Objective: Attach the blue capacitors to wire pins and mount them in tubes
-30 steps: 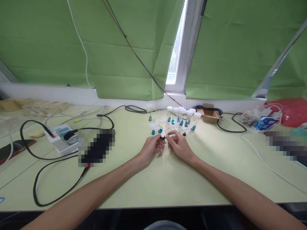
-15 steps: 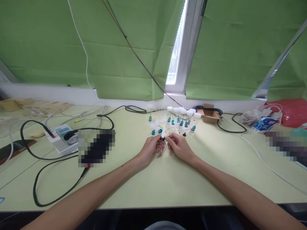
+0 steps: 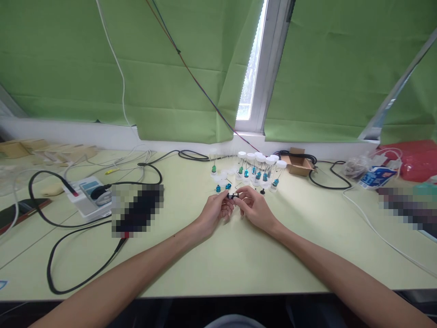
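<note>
"Centre of the table (image 3: 218, 273): what's listed there?"

"One small black part (image 3: 232, 196), held between the two hands, just above the tabletop. Finer detail: too small to tell."

"And the grip?"

"Left hand (image 3: 216, 210): thumb and fingers pinching the part's left end. Right hand (image 3: 253, 206): thumb and fingertips pinching its right end."

"Next outward?"

"Two small blue pieces (image 3: 228, 186), lying just beyond the left hand. One black piece (image 3: 262, 191), separate, just beyond the right hand. Behind these, a cluster of clear vials with white caps (image 3: 261, 159), upright, blue and green pieces inside. One clear container (image 3: 213, 169) with a green piece, apart, to the cluster's left."

"Outer items?"

"Small cardboard box (image 3: 301, 166), open, right of the vials. White device (image 3: 91, 200) on the left, black plug (image 3: 99, 193) on it. Red bag (image 3: 419, 159), far right. Green blinds (image 3: 170, 91) behind everything."
</note>
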Motion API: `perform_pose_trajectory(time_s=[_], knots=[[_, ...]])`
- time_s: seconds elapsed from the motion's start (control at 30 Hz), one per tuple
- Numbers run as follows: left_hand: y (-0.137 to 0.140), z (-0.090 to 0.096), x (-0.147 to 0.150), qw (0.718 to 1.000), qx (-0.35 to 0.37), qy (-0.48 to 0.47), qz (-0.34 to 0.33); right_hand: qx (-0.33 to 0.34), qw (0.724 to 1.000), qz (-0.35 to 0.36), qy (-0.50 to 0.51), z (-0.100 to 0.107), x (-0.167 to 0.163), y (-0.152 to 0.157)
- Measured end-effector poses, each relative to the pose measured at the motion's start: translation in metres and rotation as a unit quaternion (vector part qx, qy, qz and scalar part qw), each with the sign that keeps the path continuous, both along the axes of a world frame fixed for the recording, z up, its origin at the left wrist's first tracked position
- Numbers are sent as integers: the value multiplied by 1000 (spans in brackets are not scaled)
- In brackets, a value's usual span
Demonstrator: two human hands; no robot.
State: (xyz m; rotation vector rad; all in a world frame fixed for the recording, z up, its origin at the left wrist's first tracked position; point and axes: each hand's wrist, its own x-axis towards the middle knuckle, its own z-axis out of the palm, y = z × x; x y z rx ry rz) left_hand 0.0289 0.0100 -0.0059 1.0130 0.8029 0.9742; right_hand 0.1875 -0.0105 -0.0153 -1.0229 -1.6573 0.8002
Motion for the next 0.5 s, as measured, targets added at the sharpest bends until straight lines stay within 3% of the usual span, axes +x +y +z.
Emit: perform_pose_trajectory(time_s=[0.5], knots=[[0, -2, 0, 999, 21, 38, -23, -5, 999, 5, -40, 1, 0, 1]])
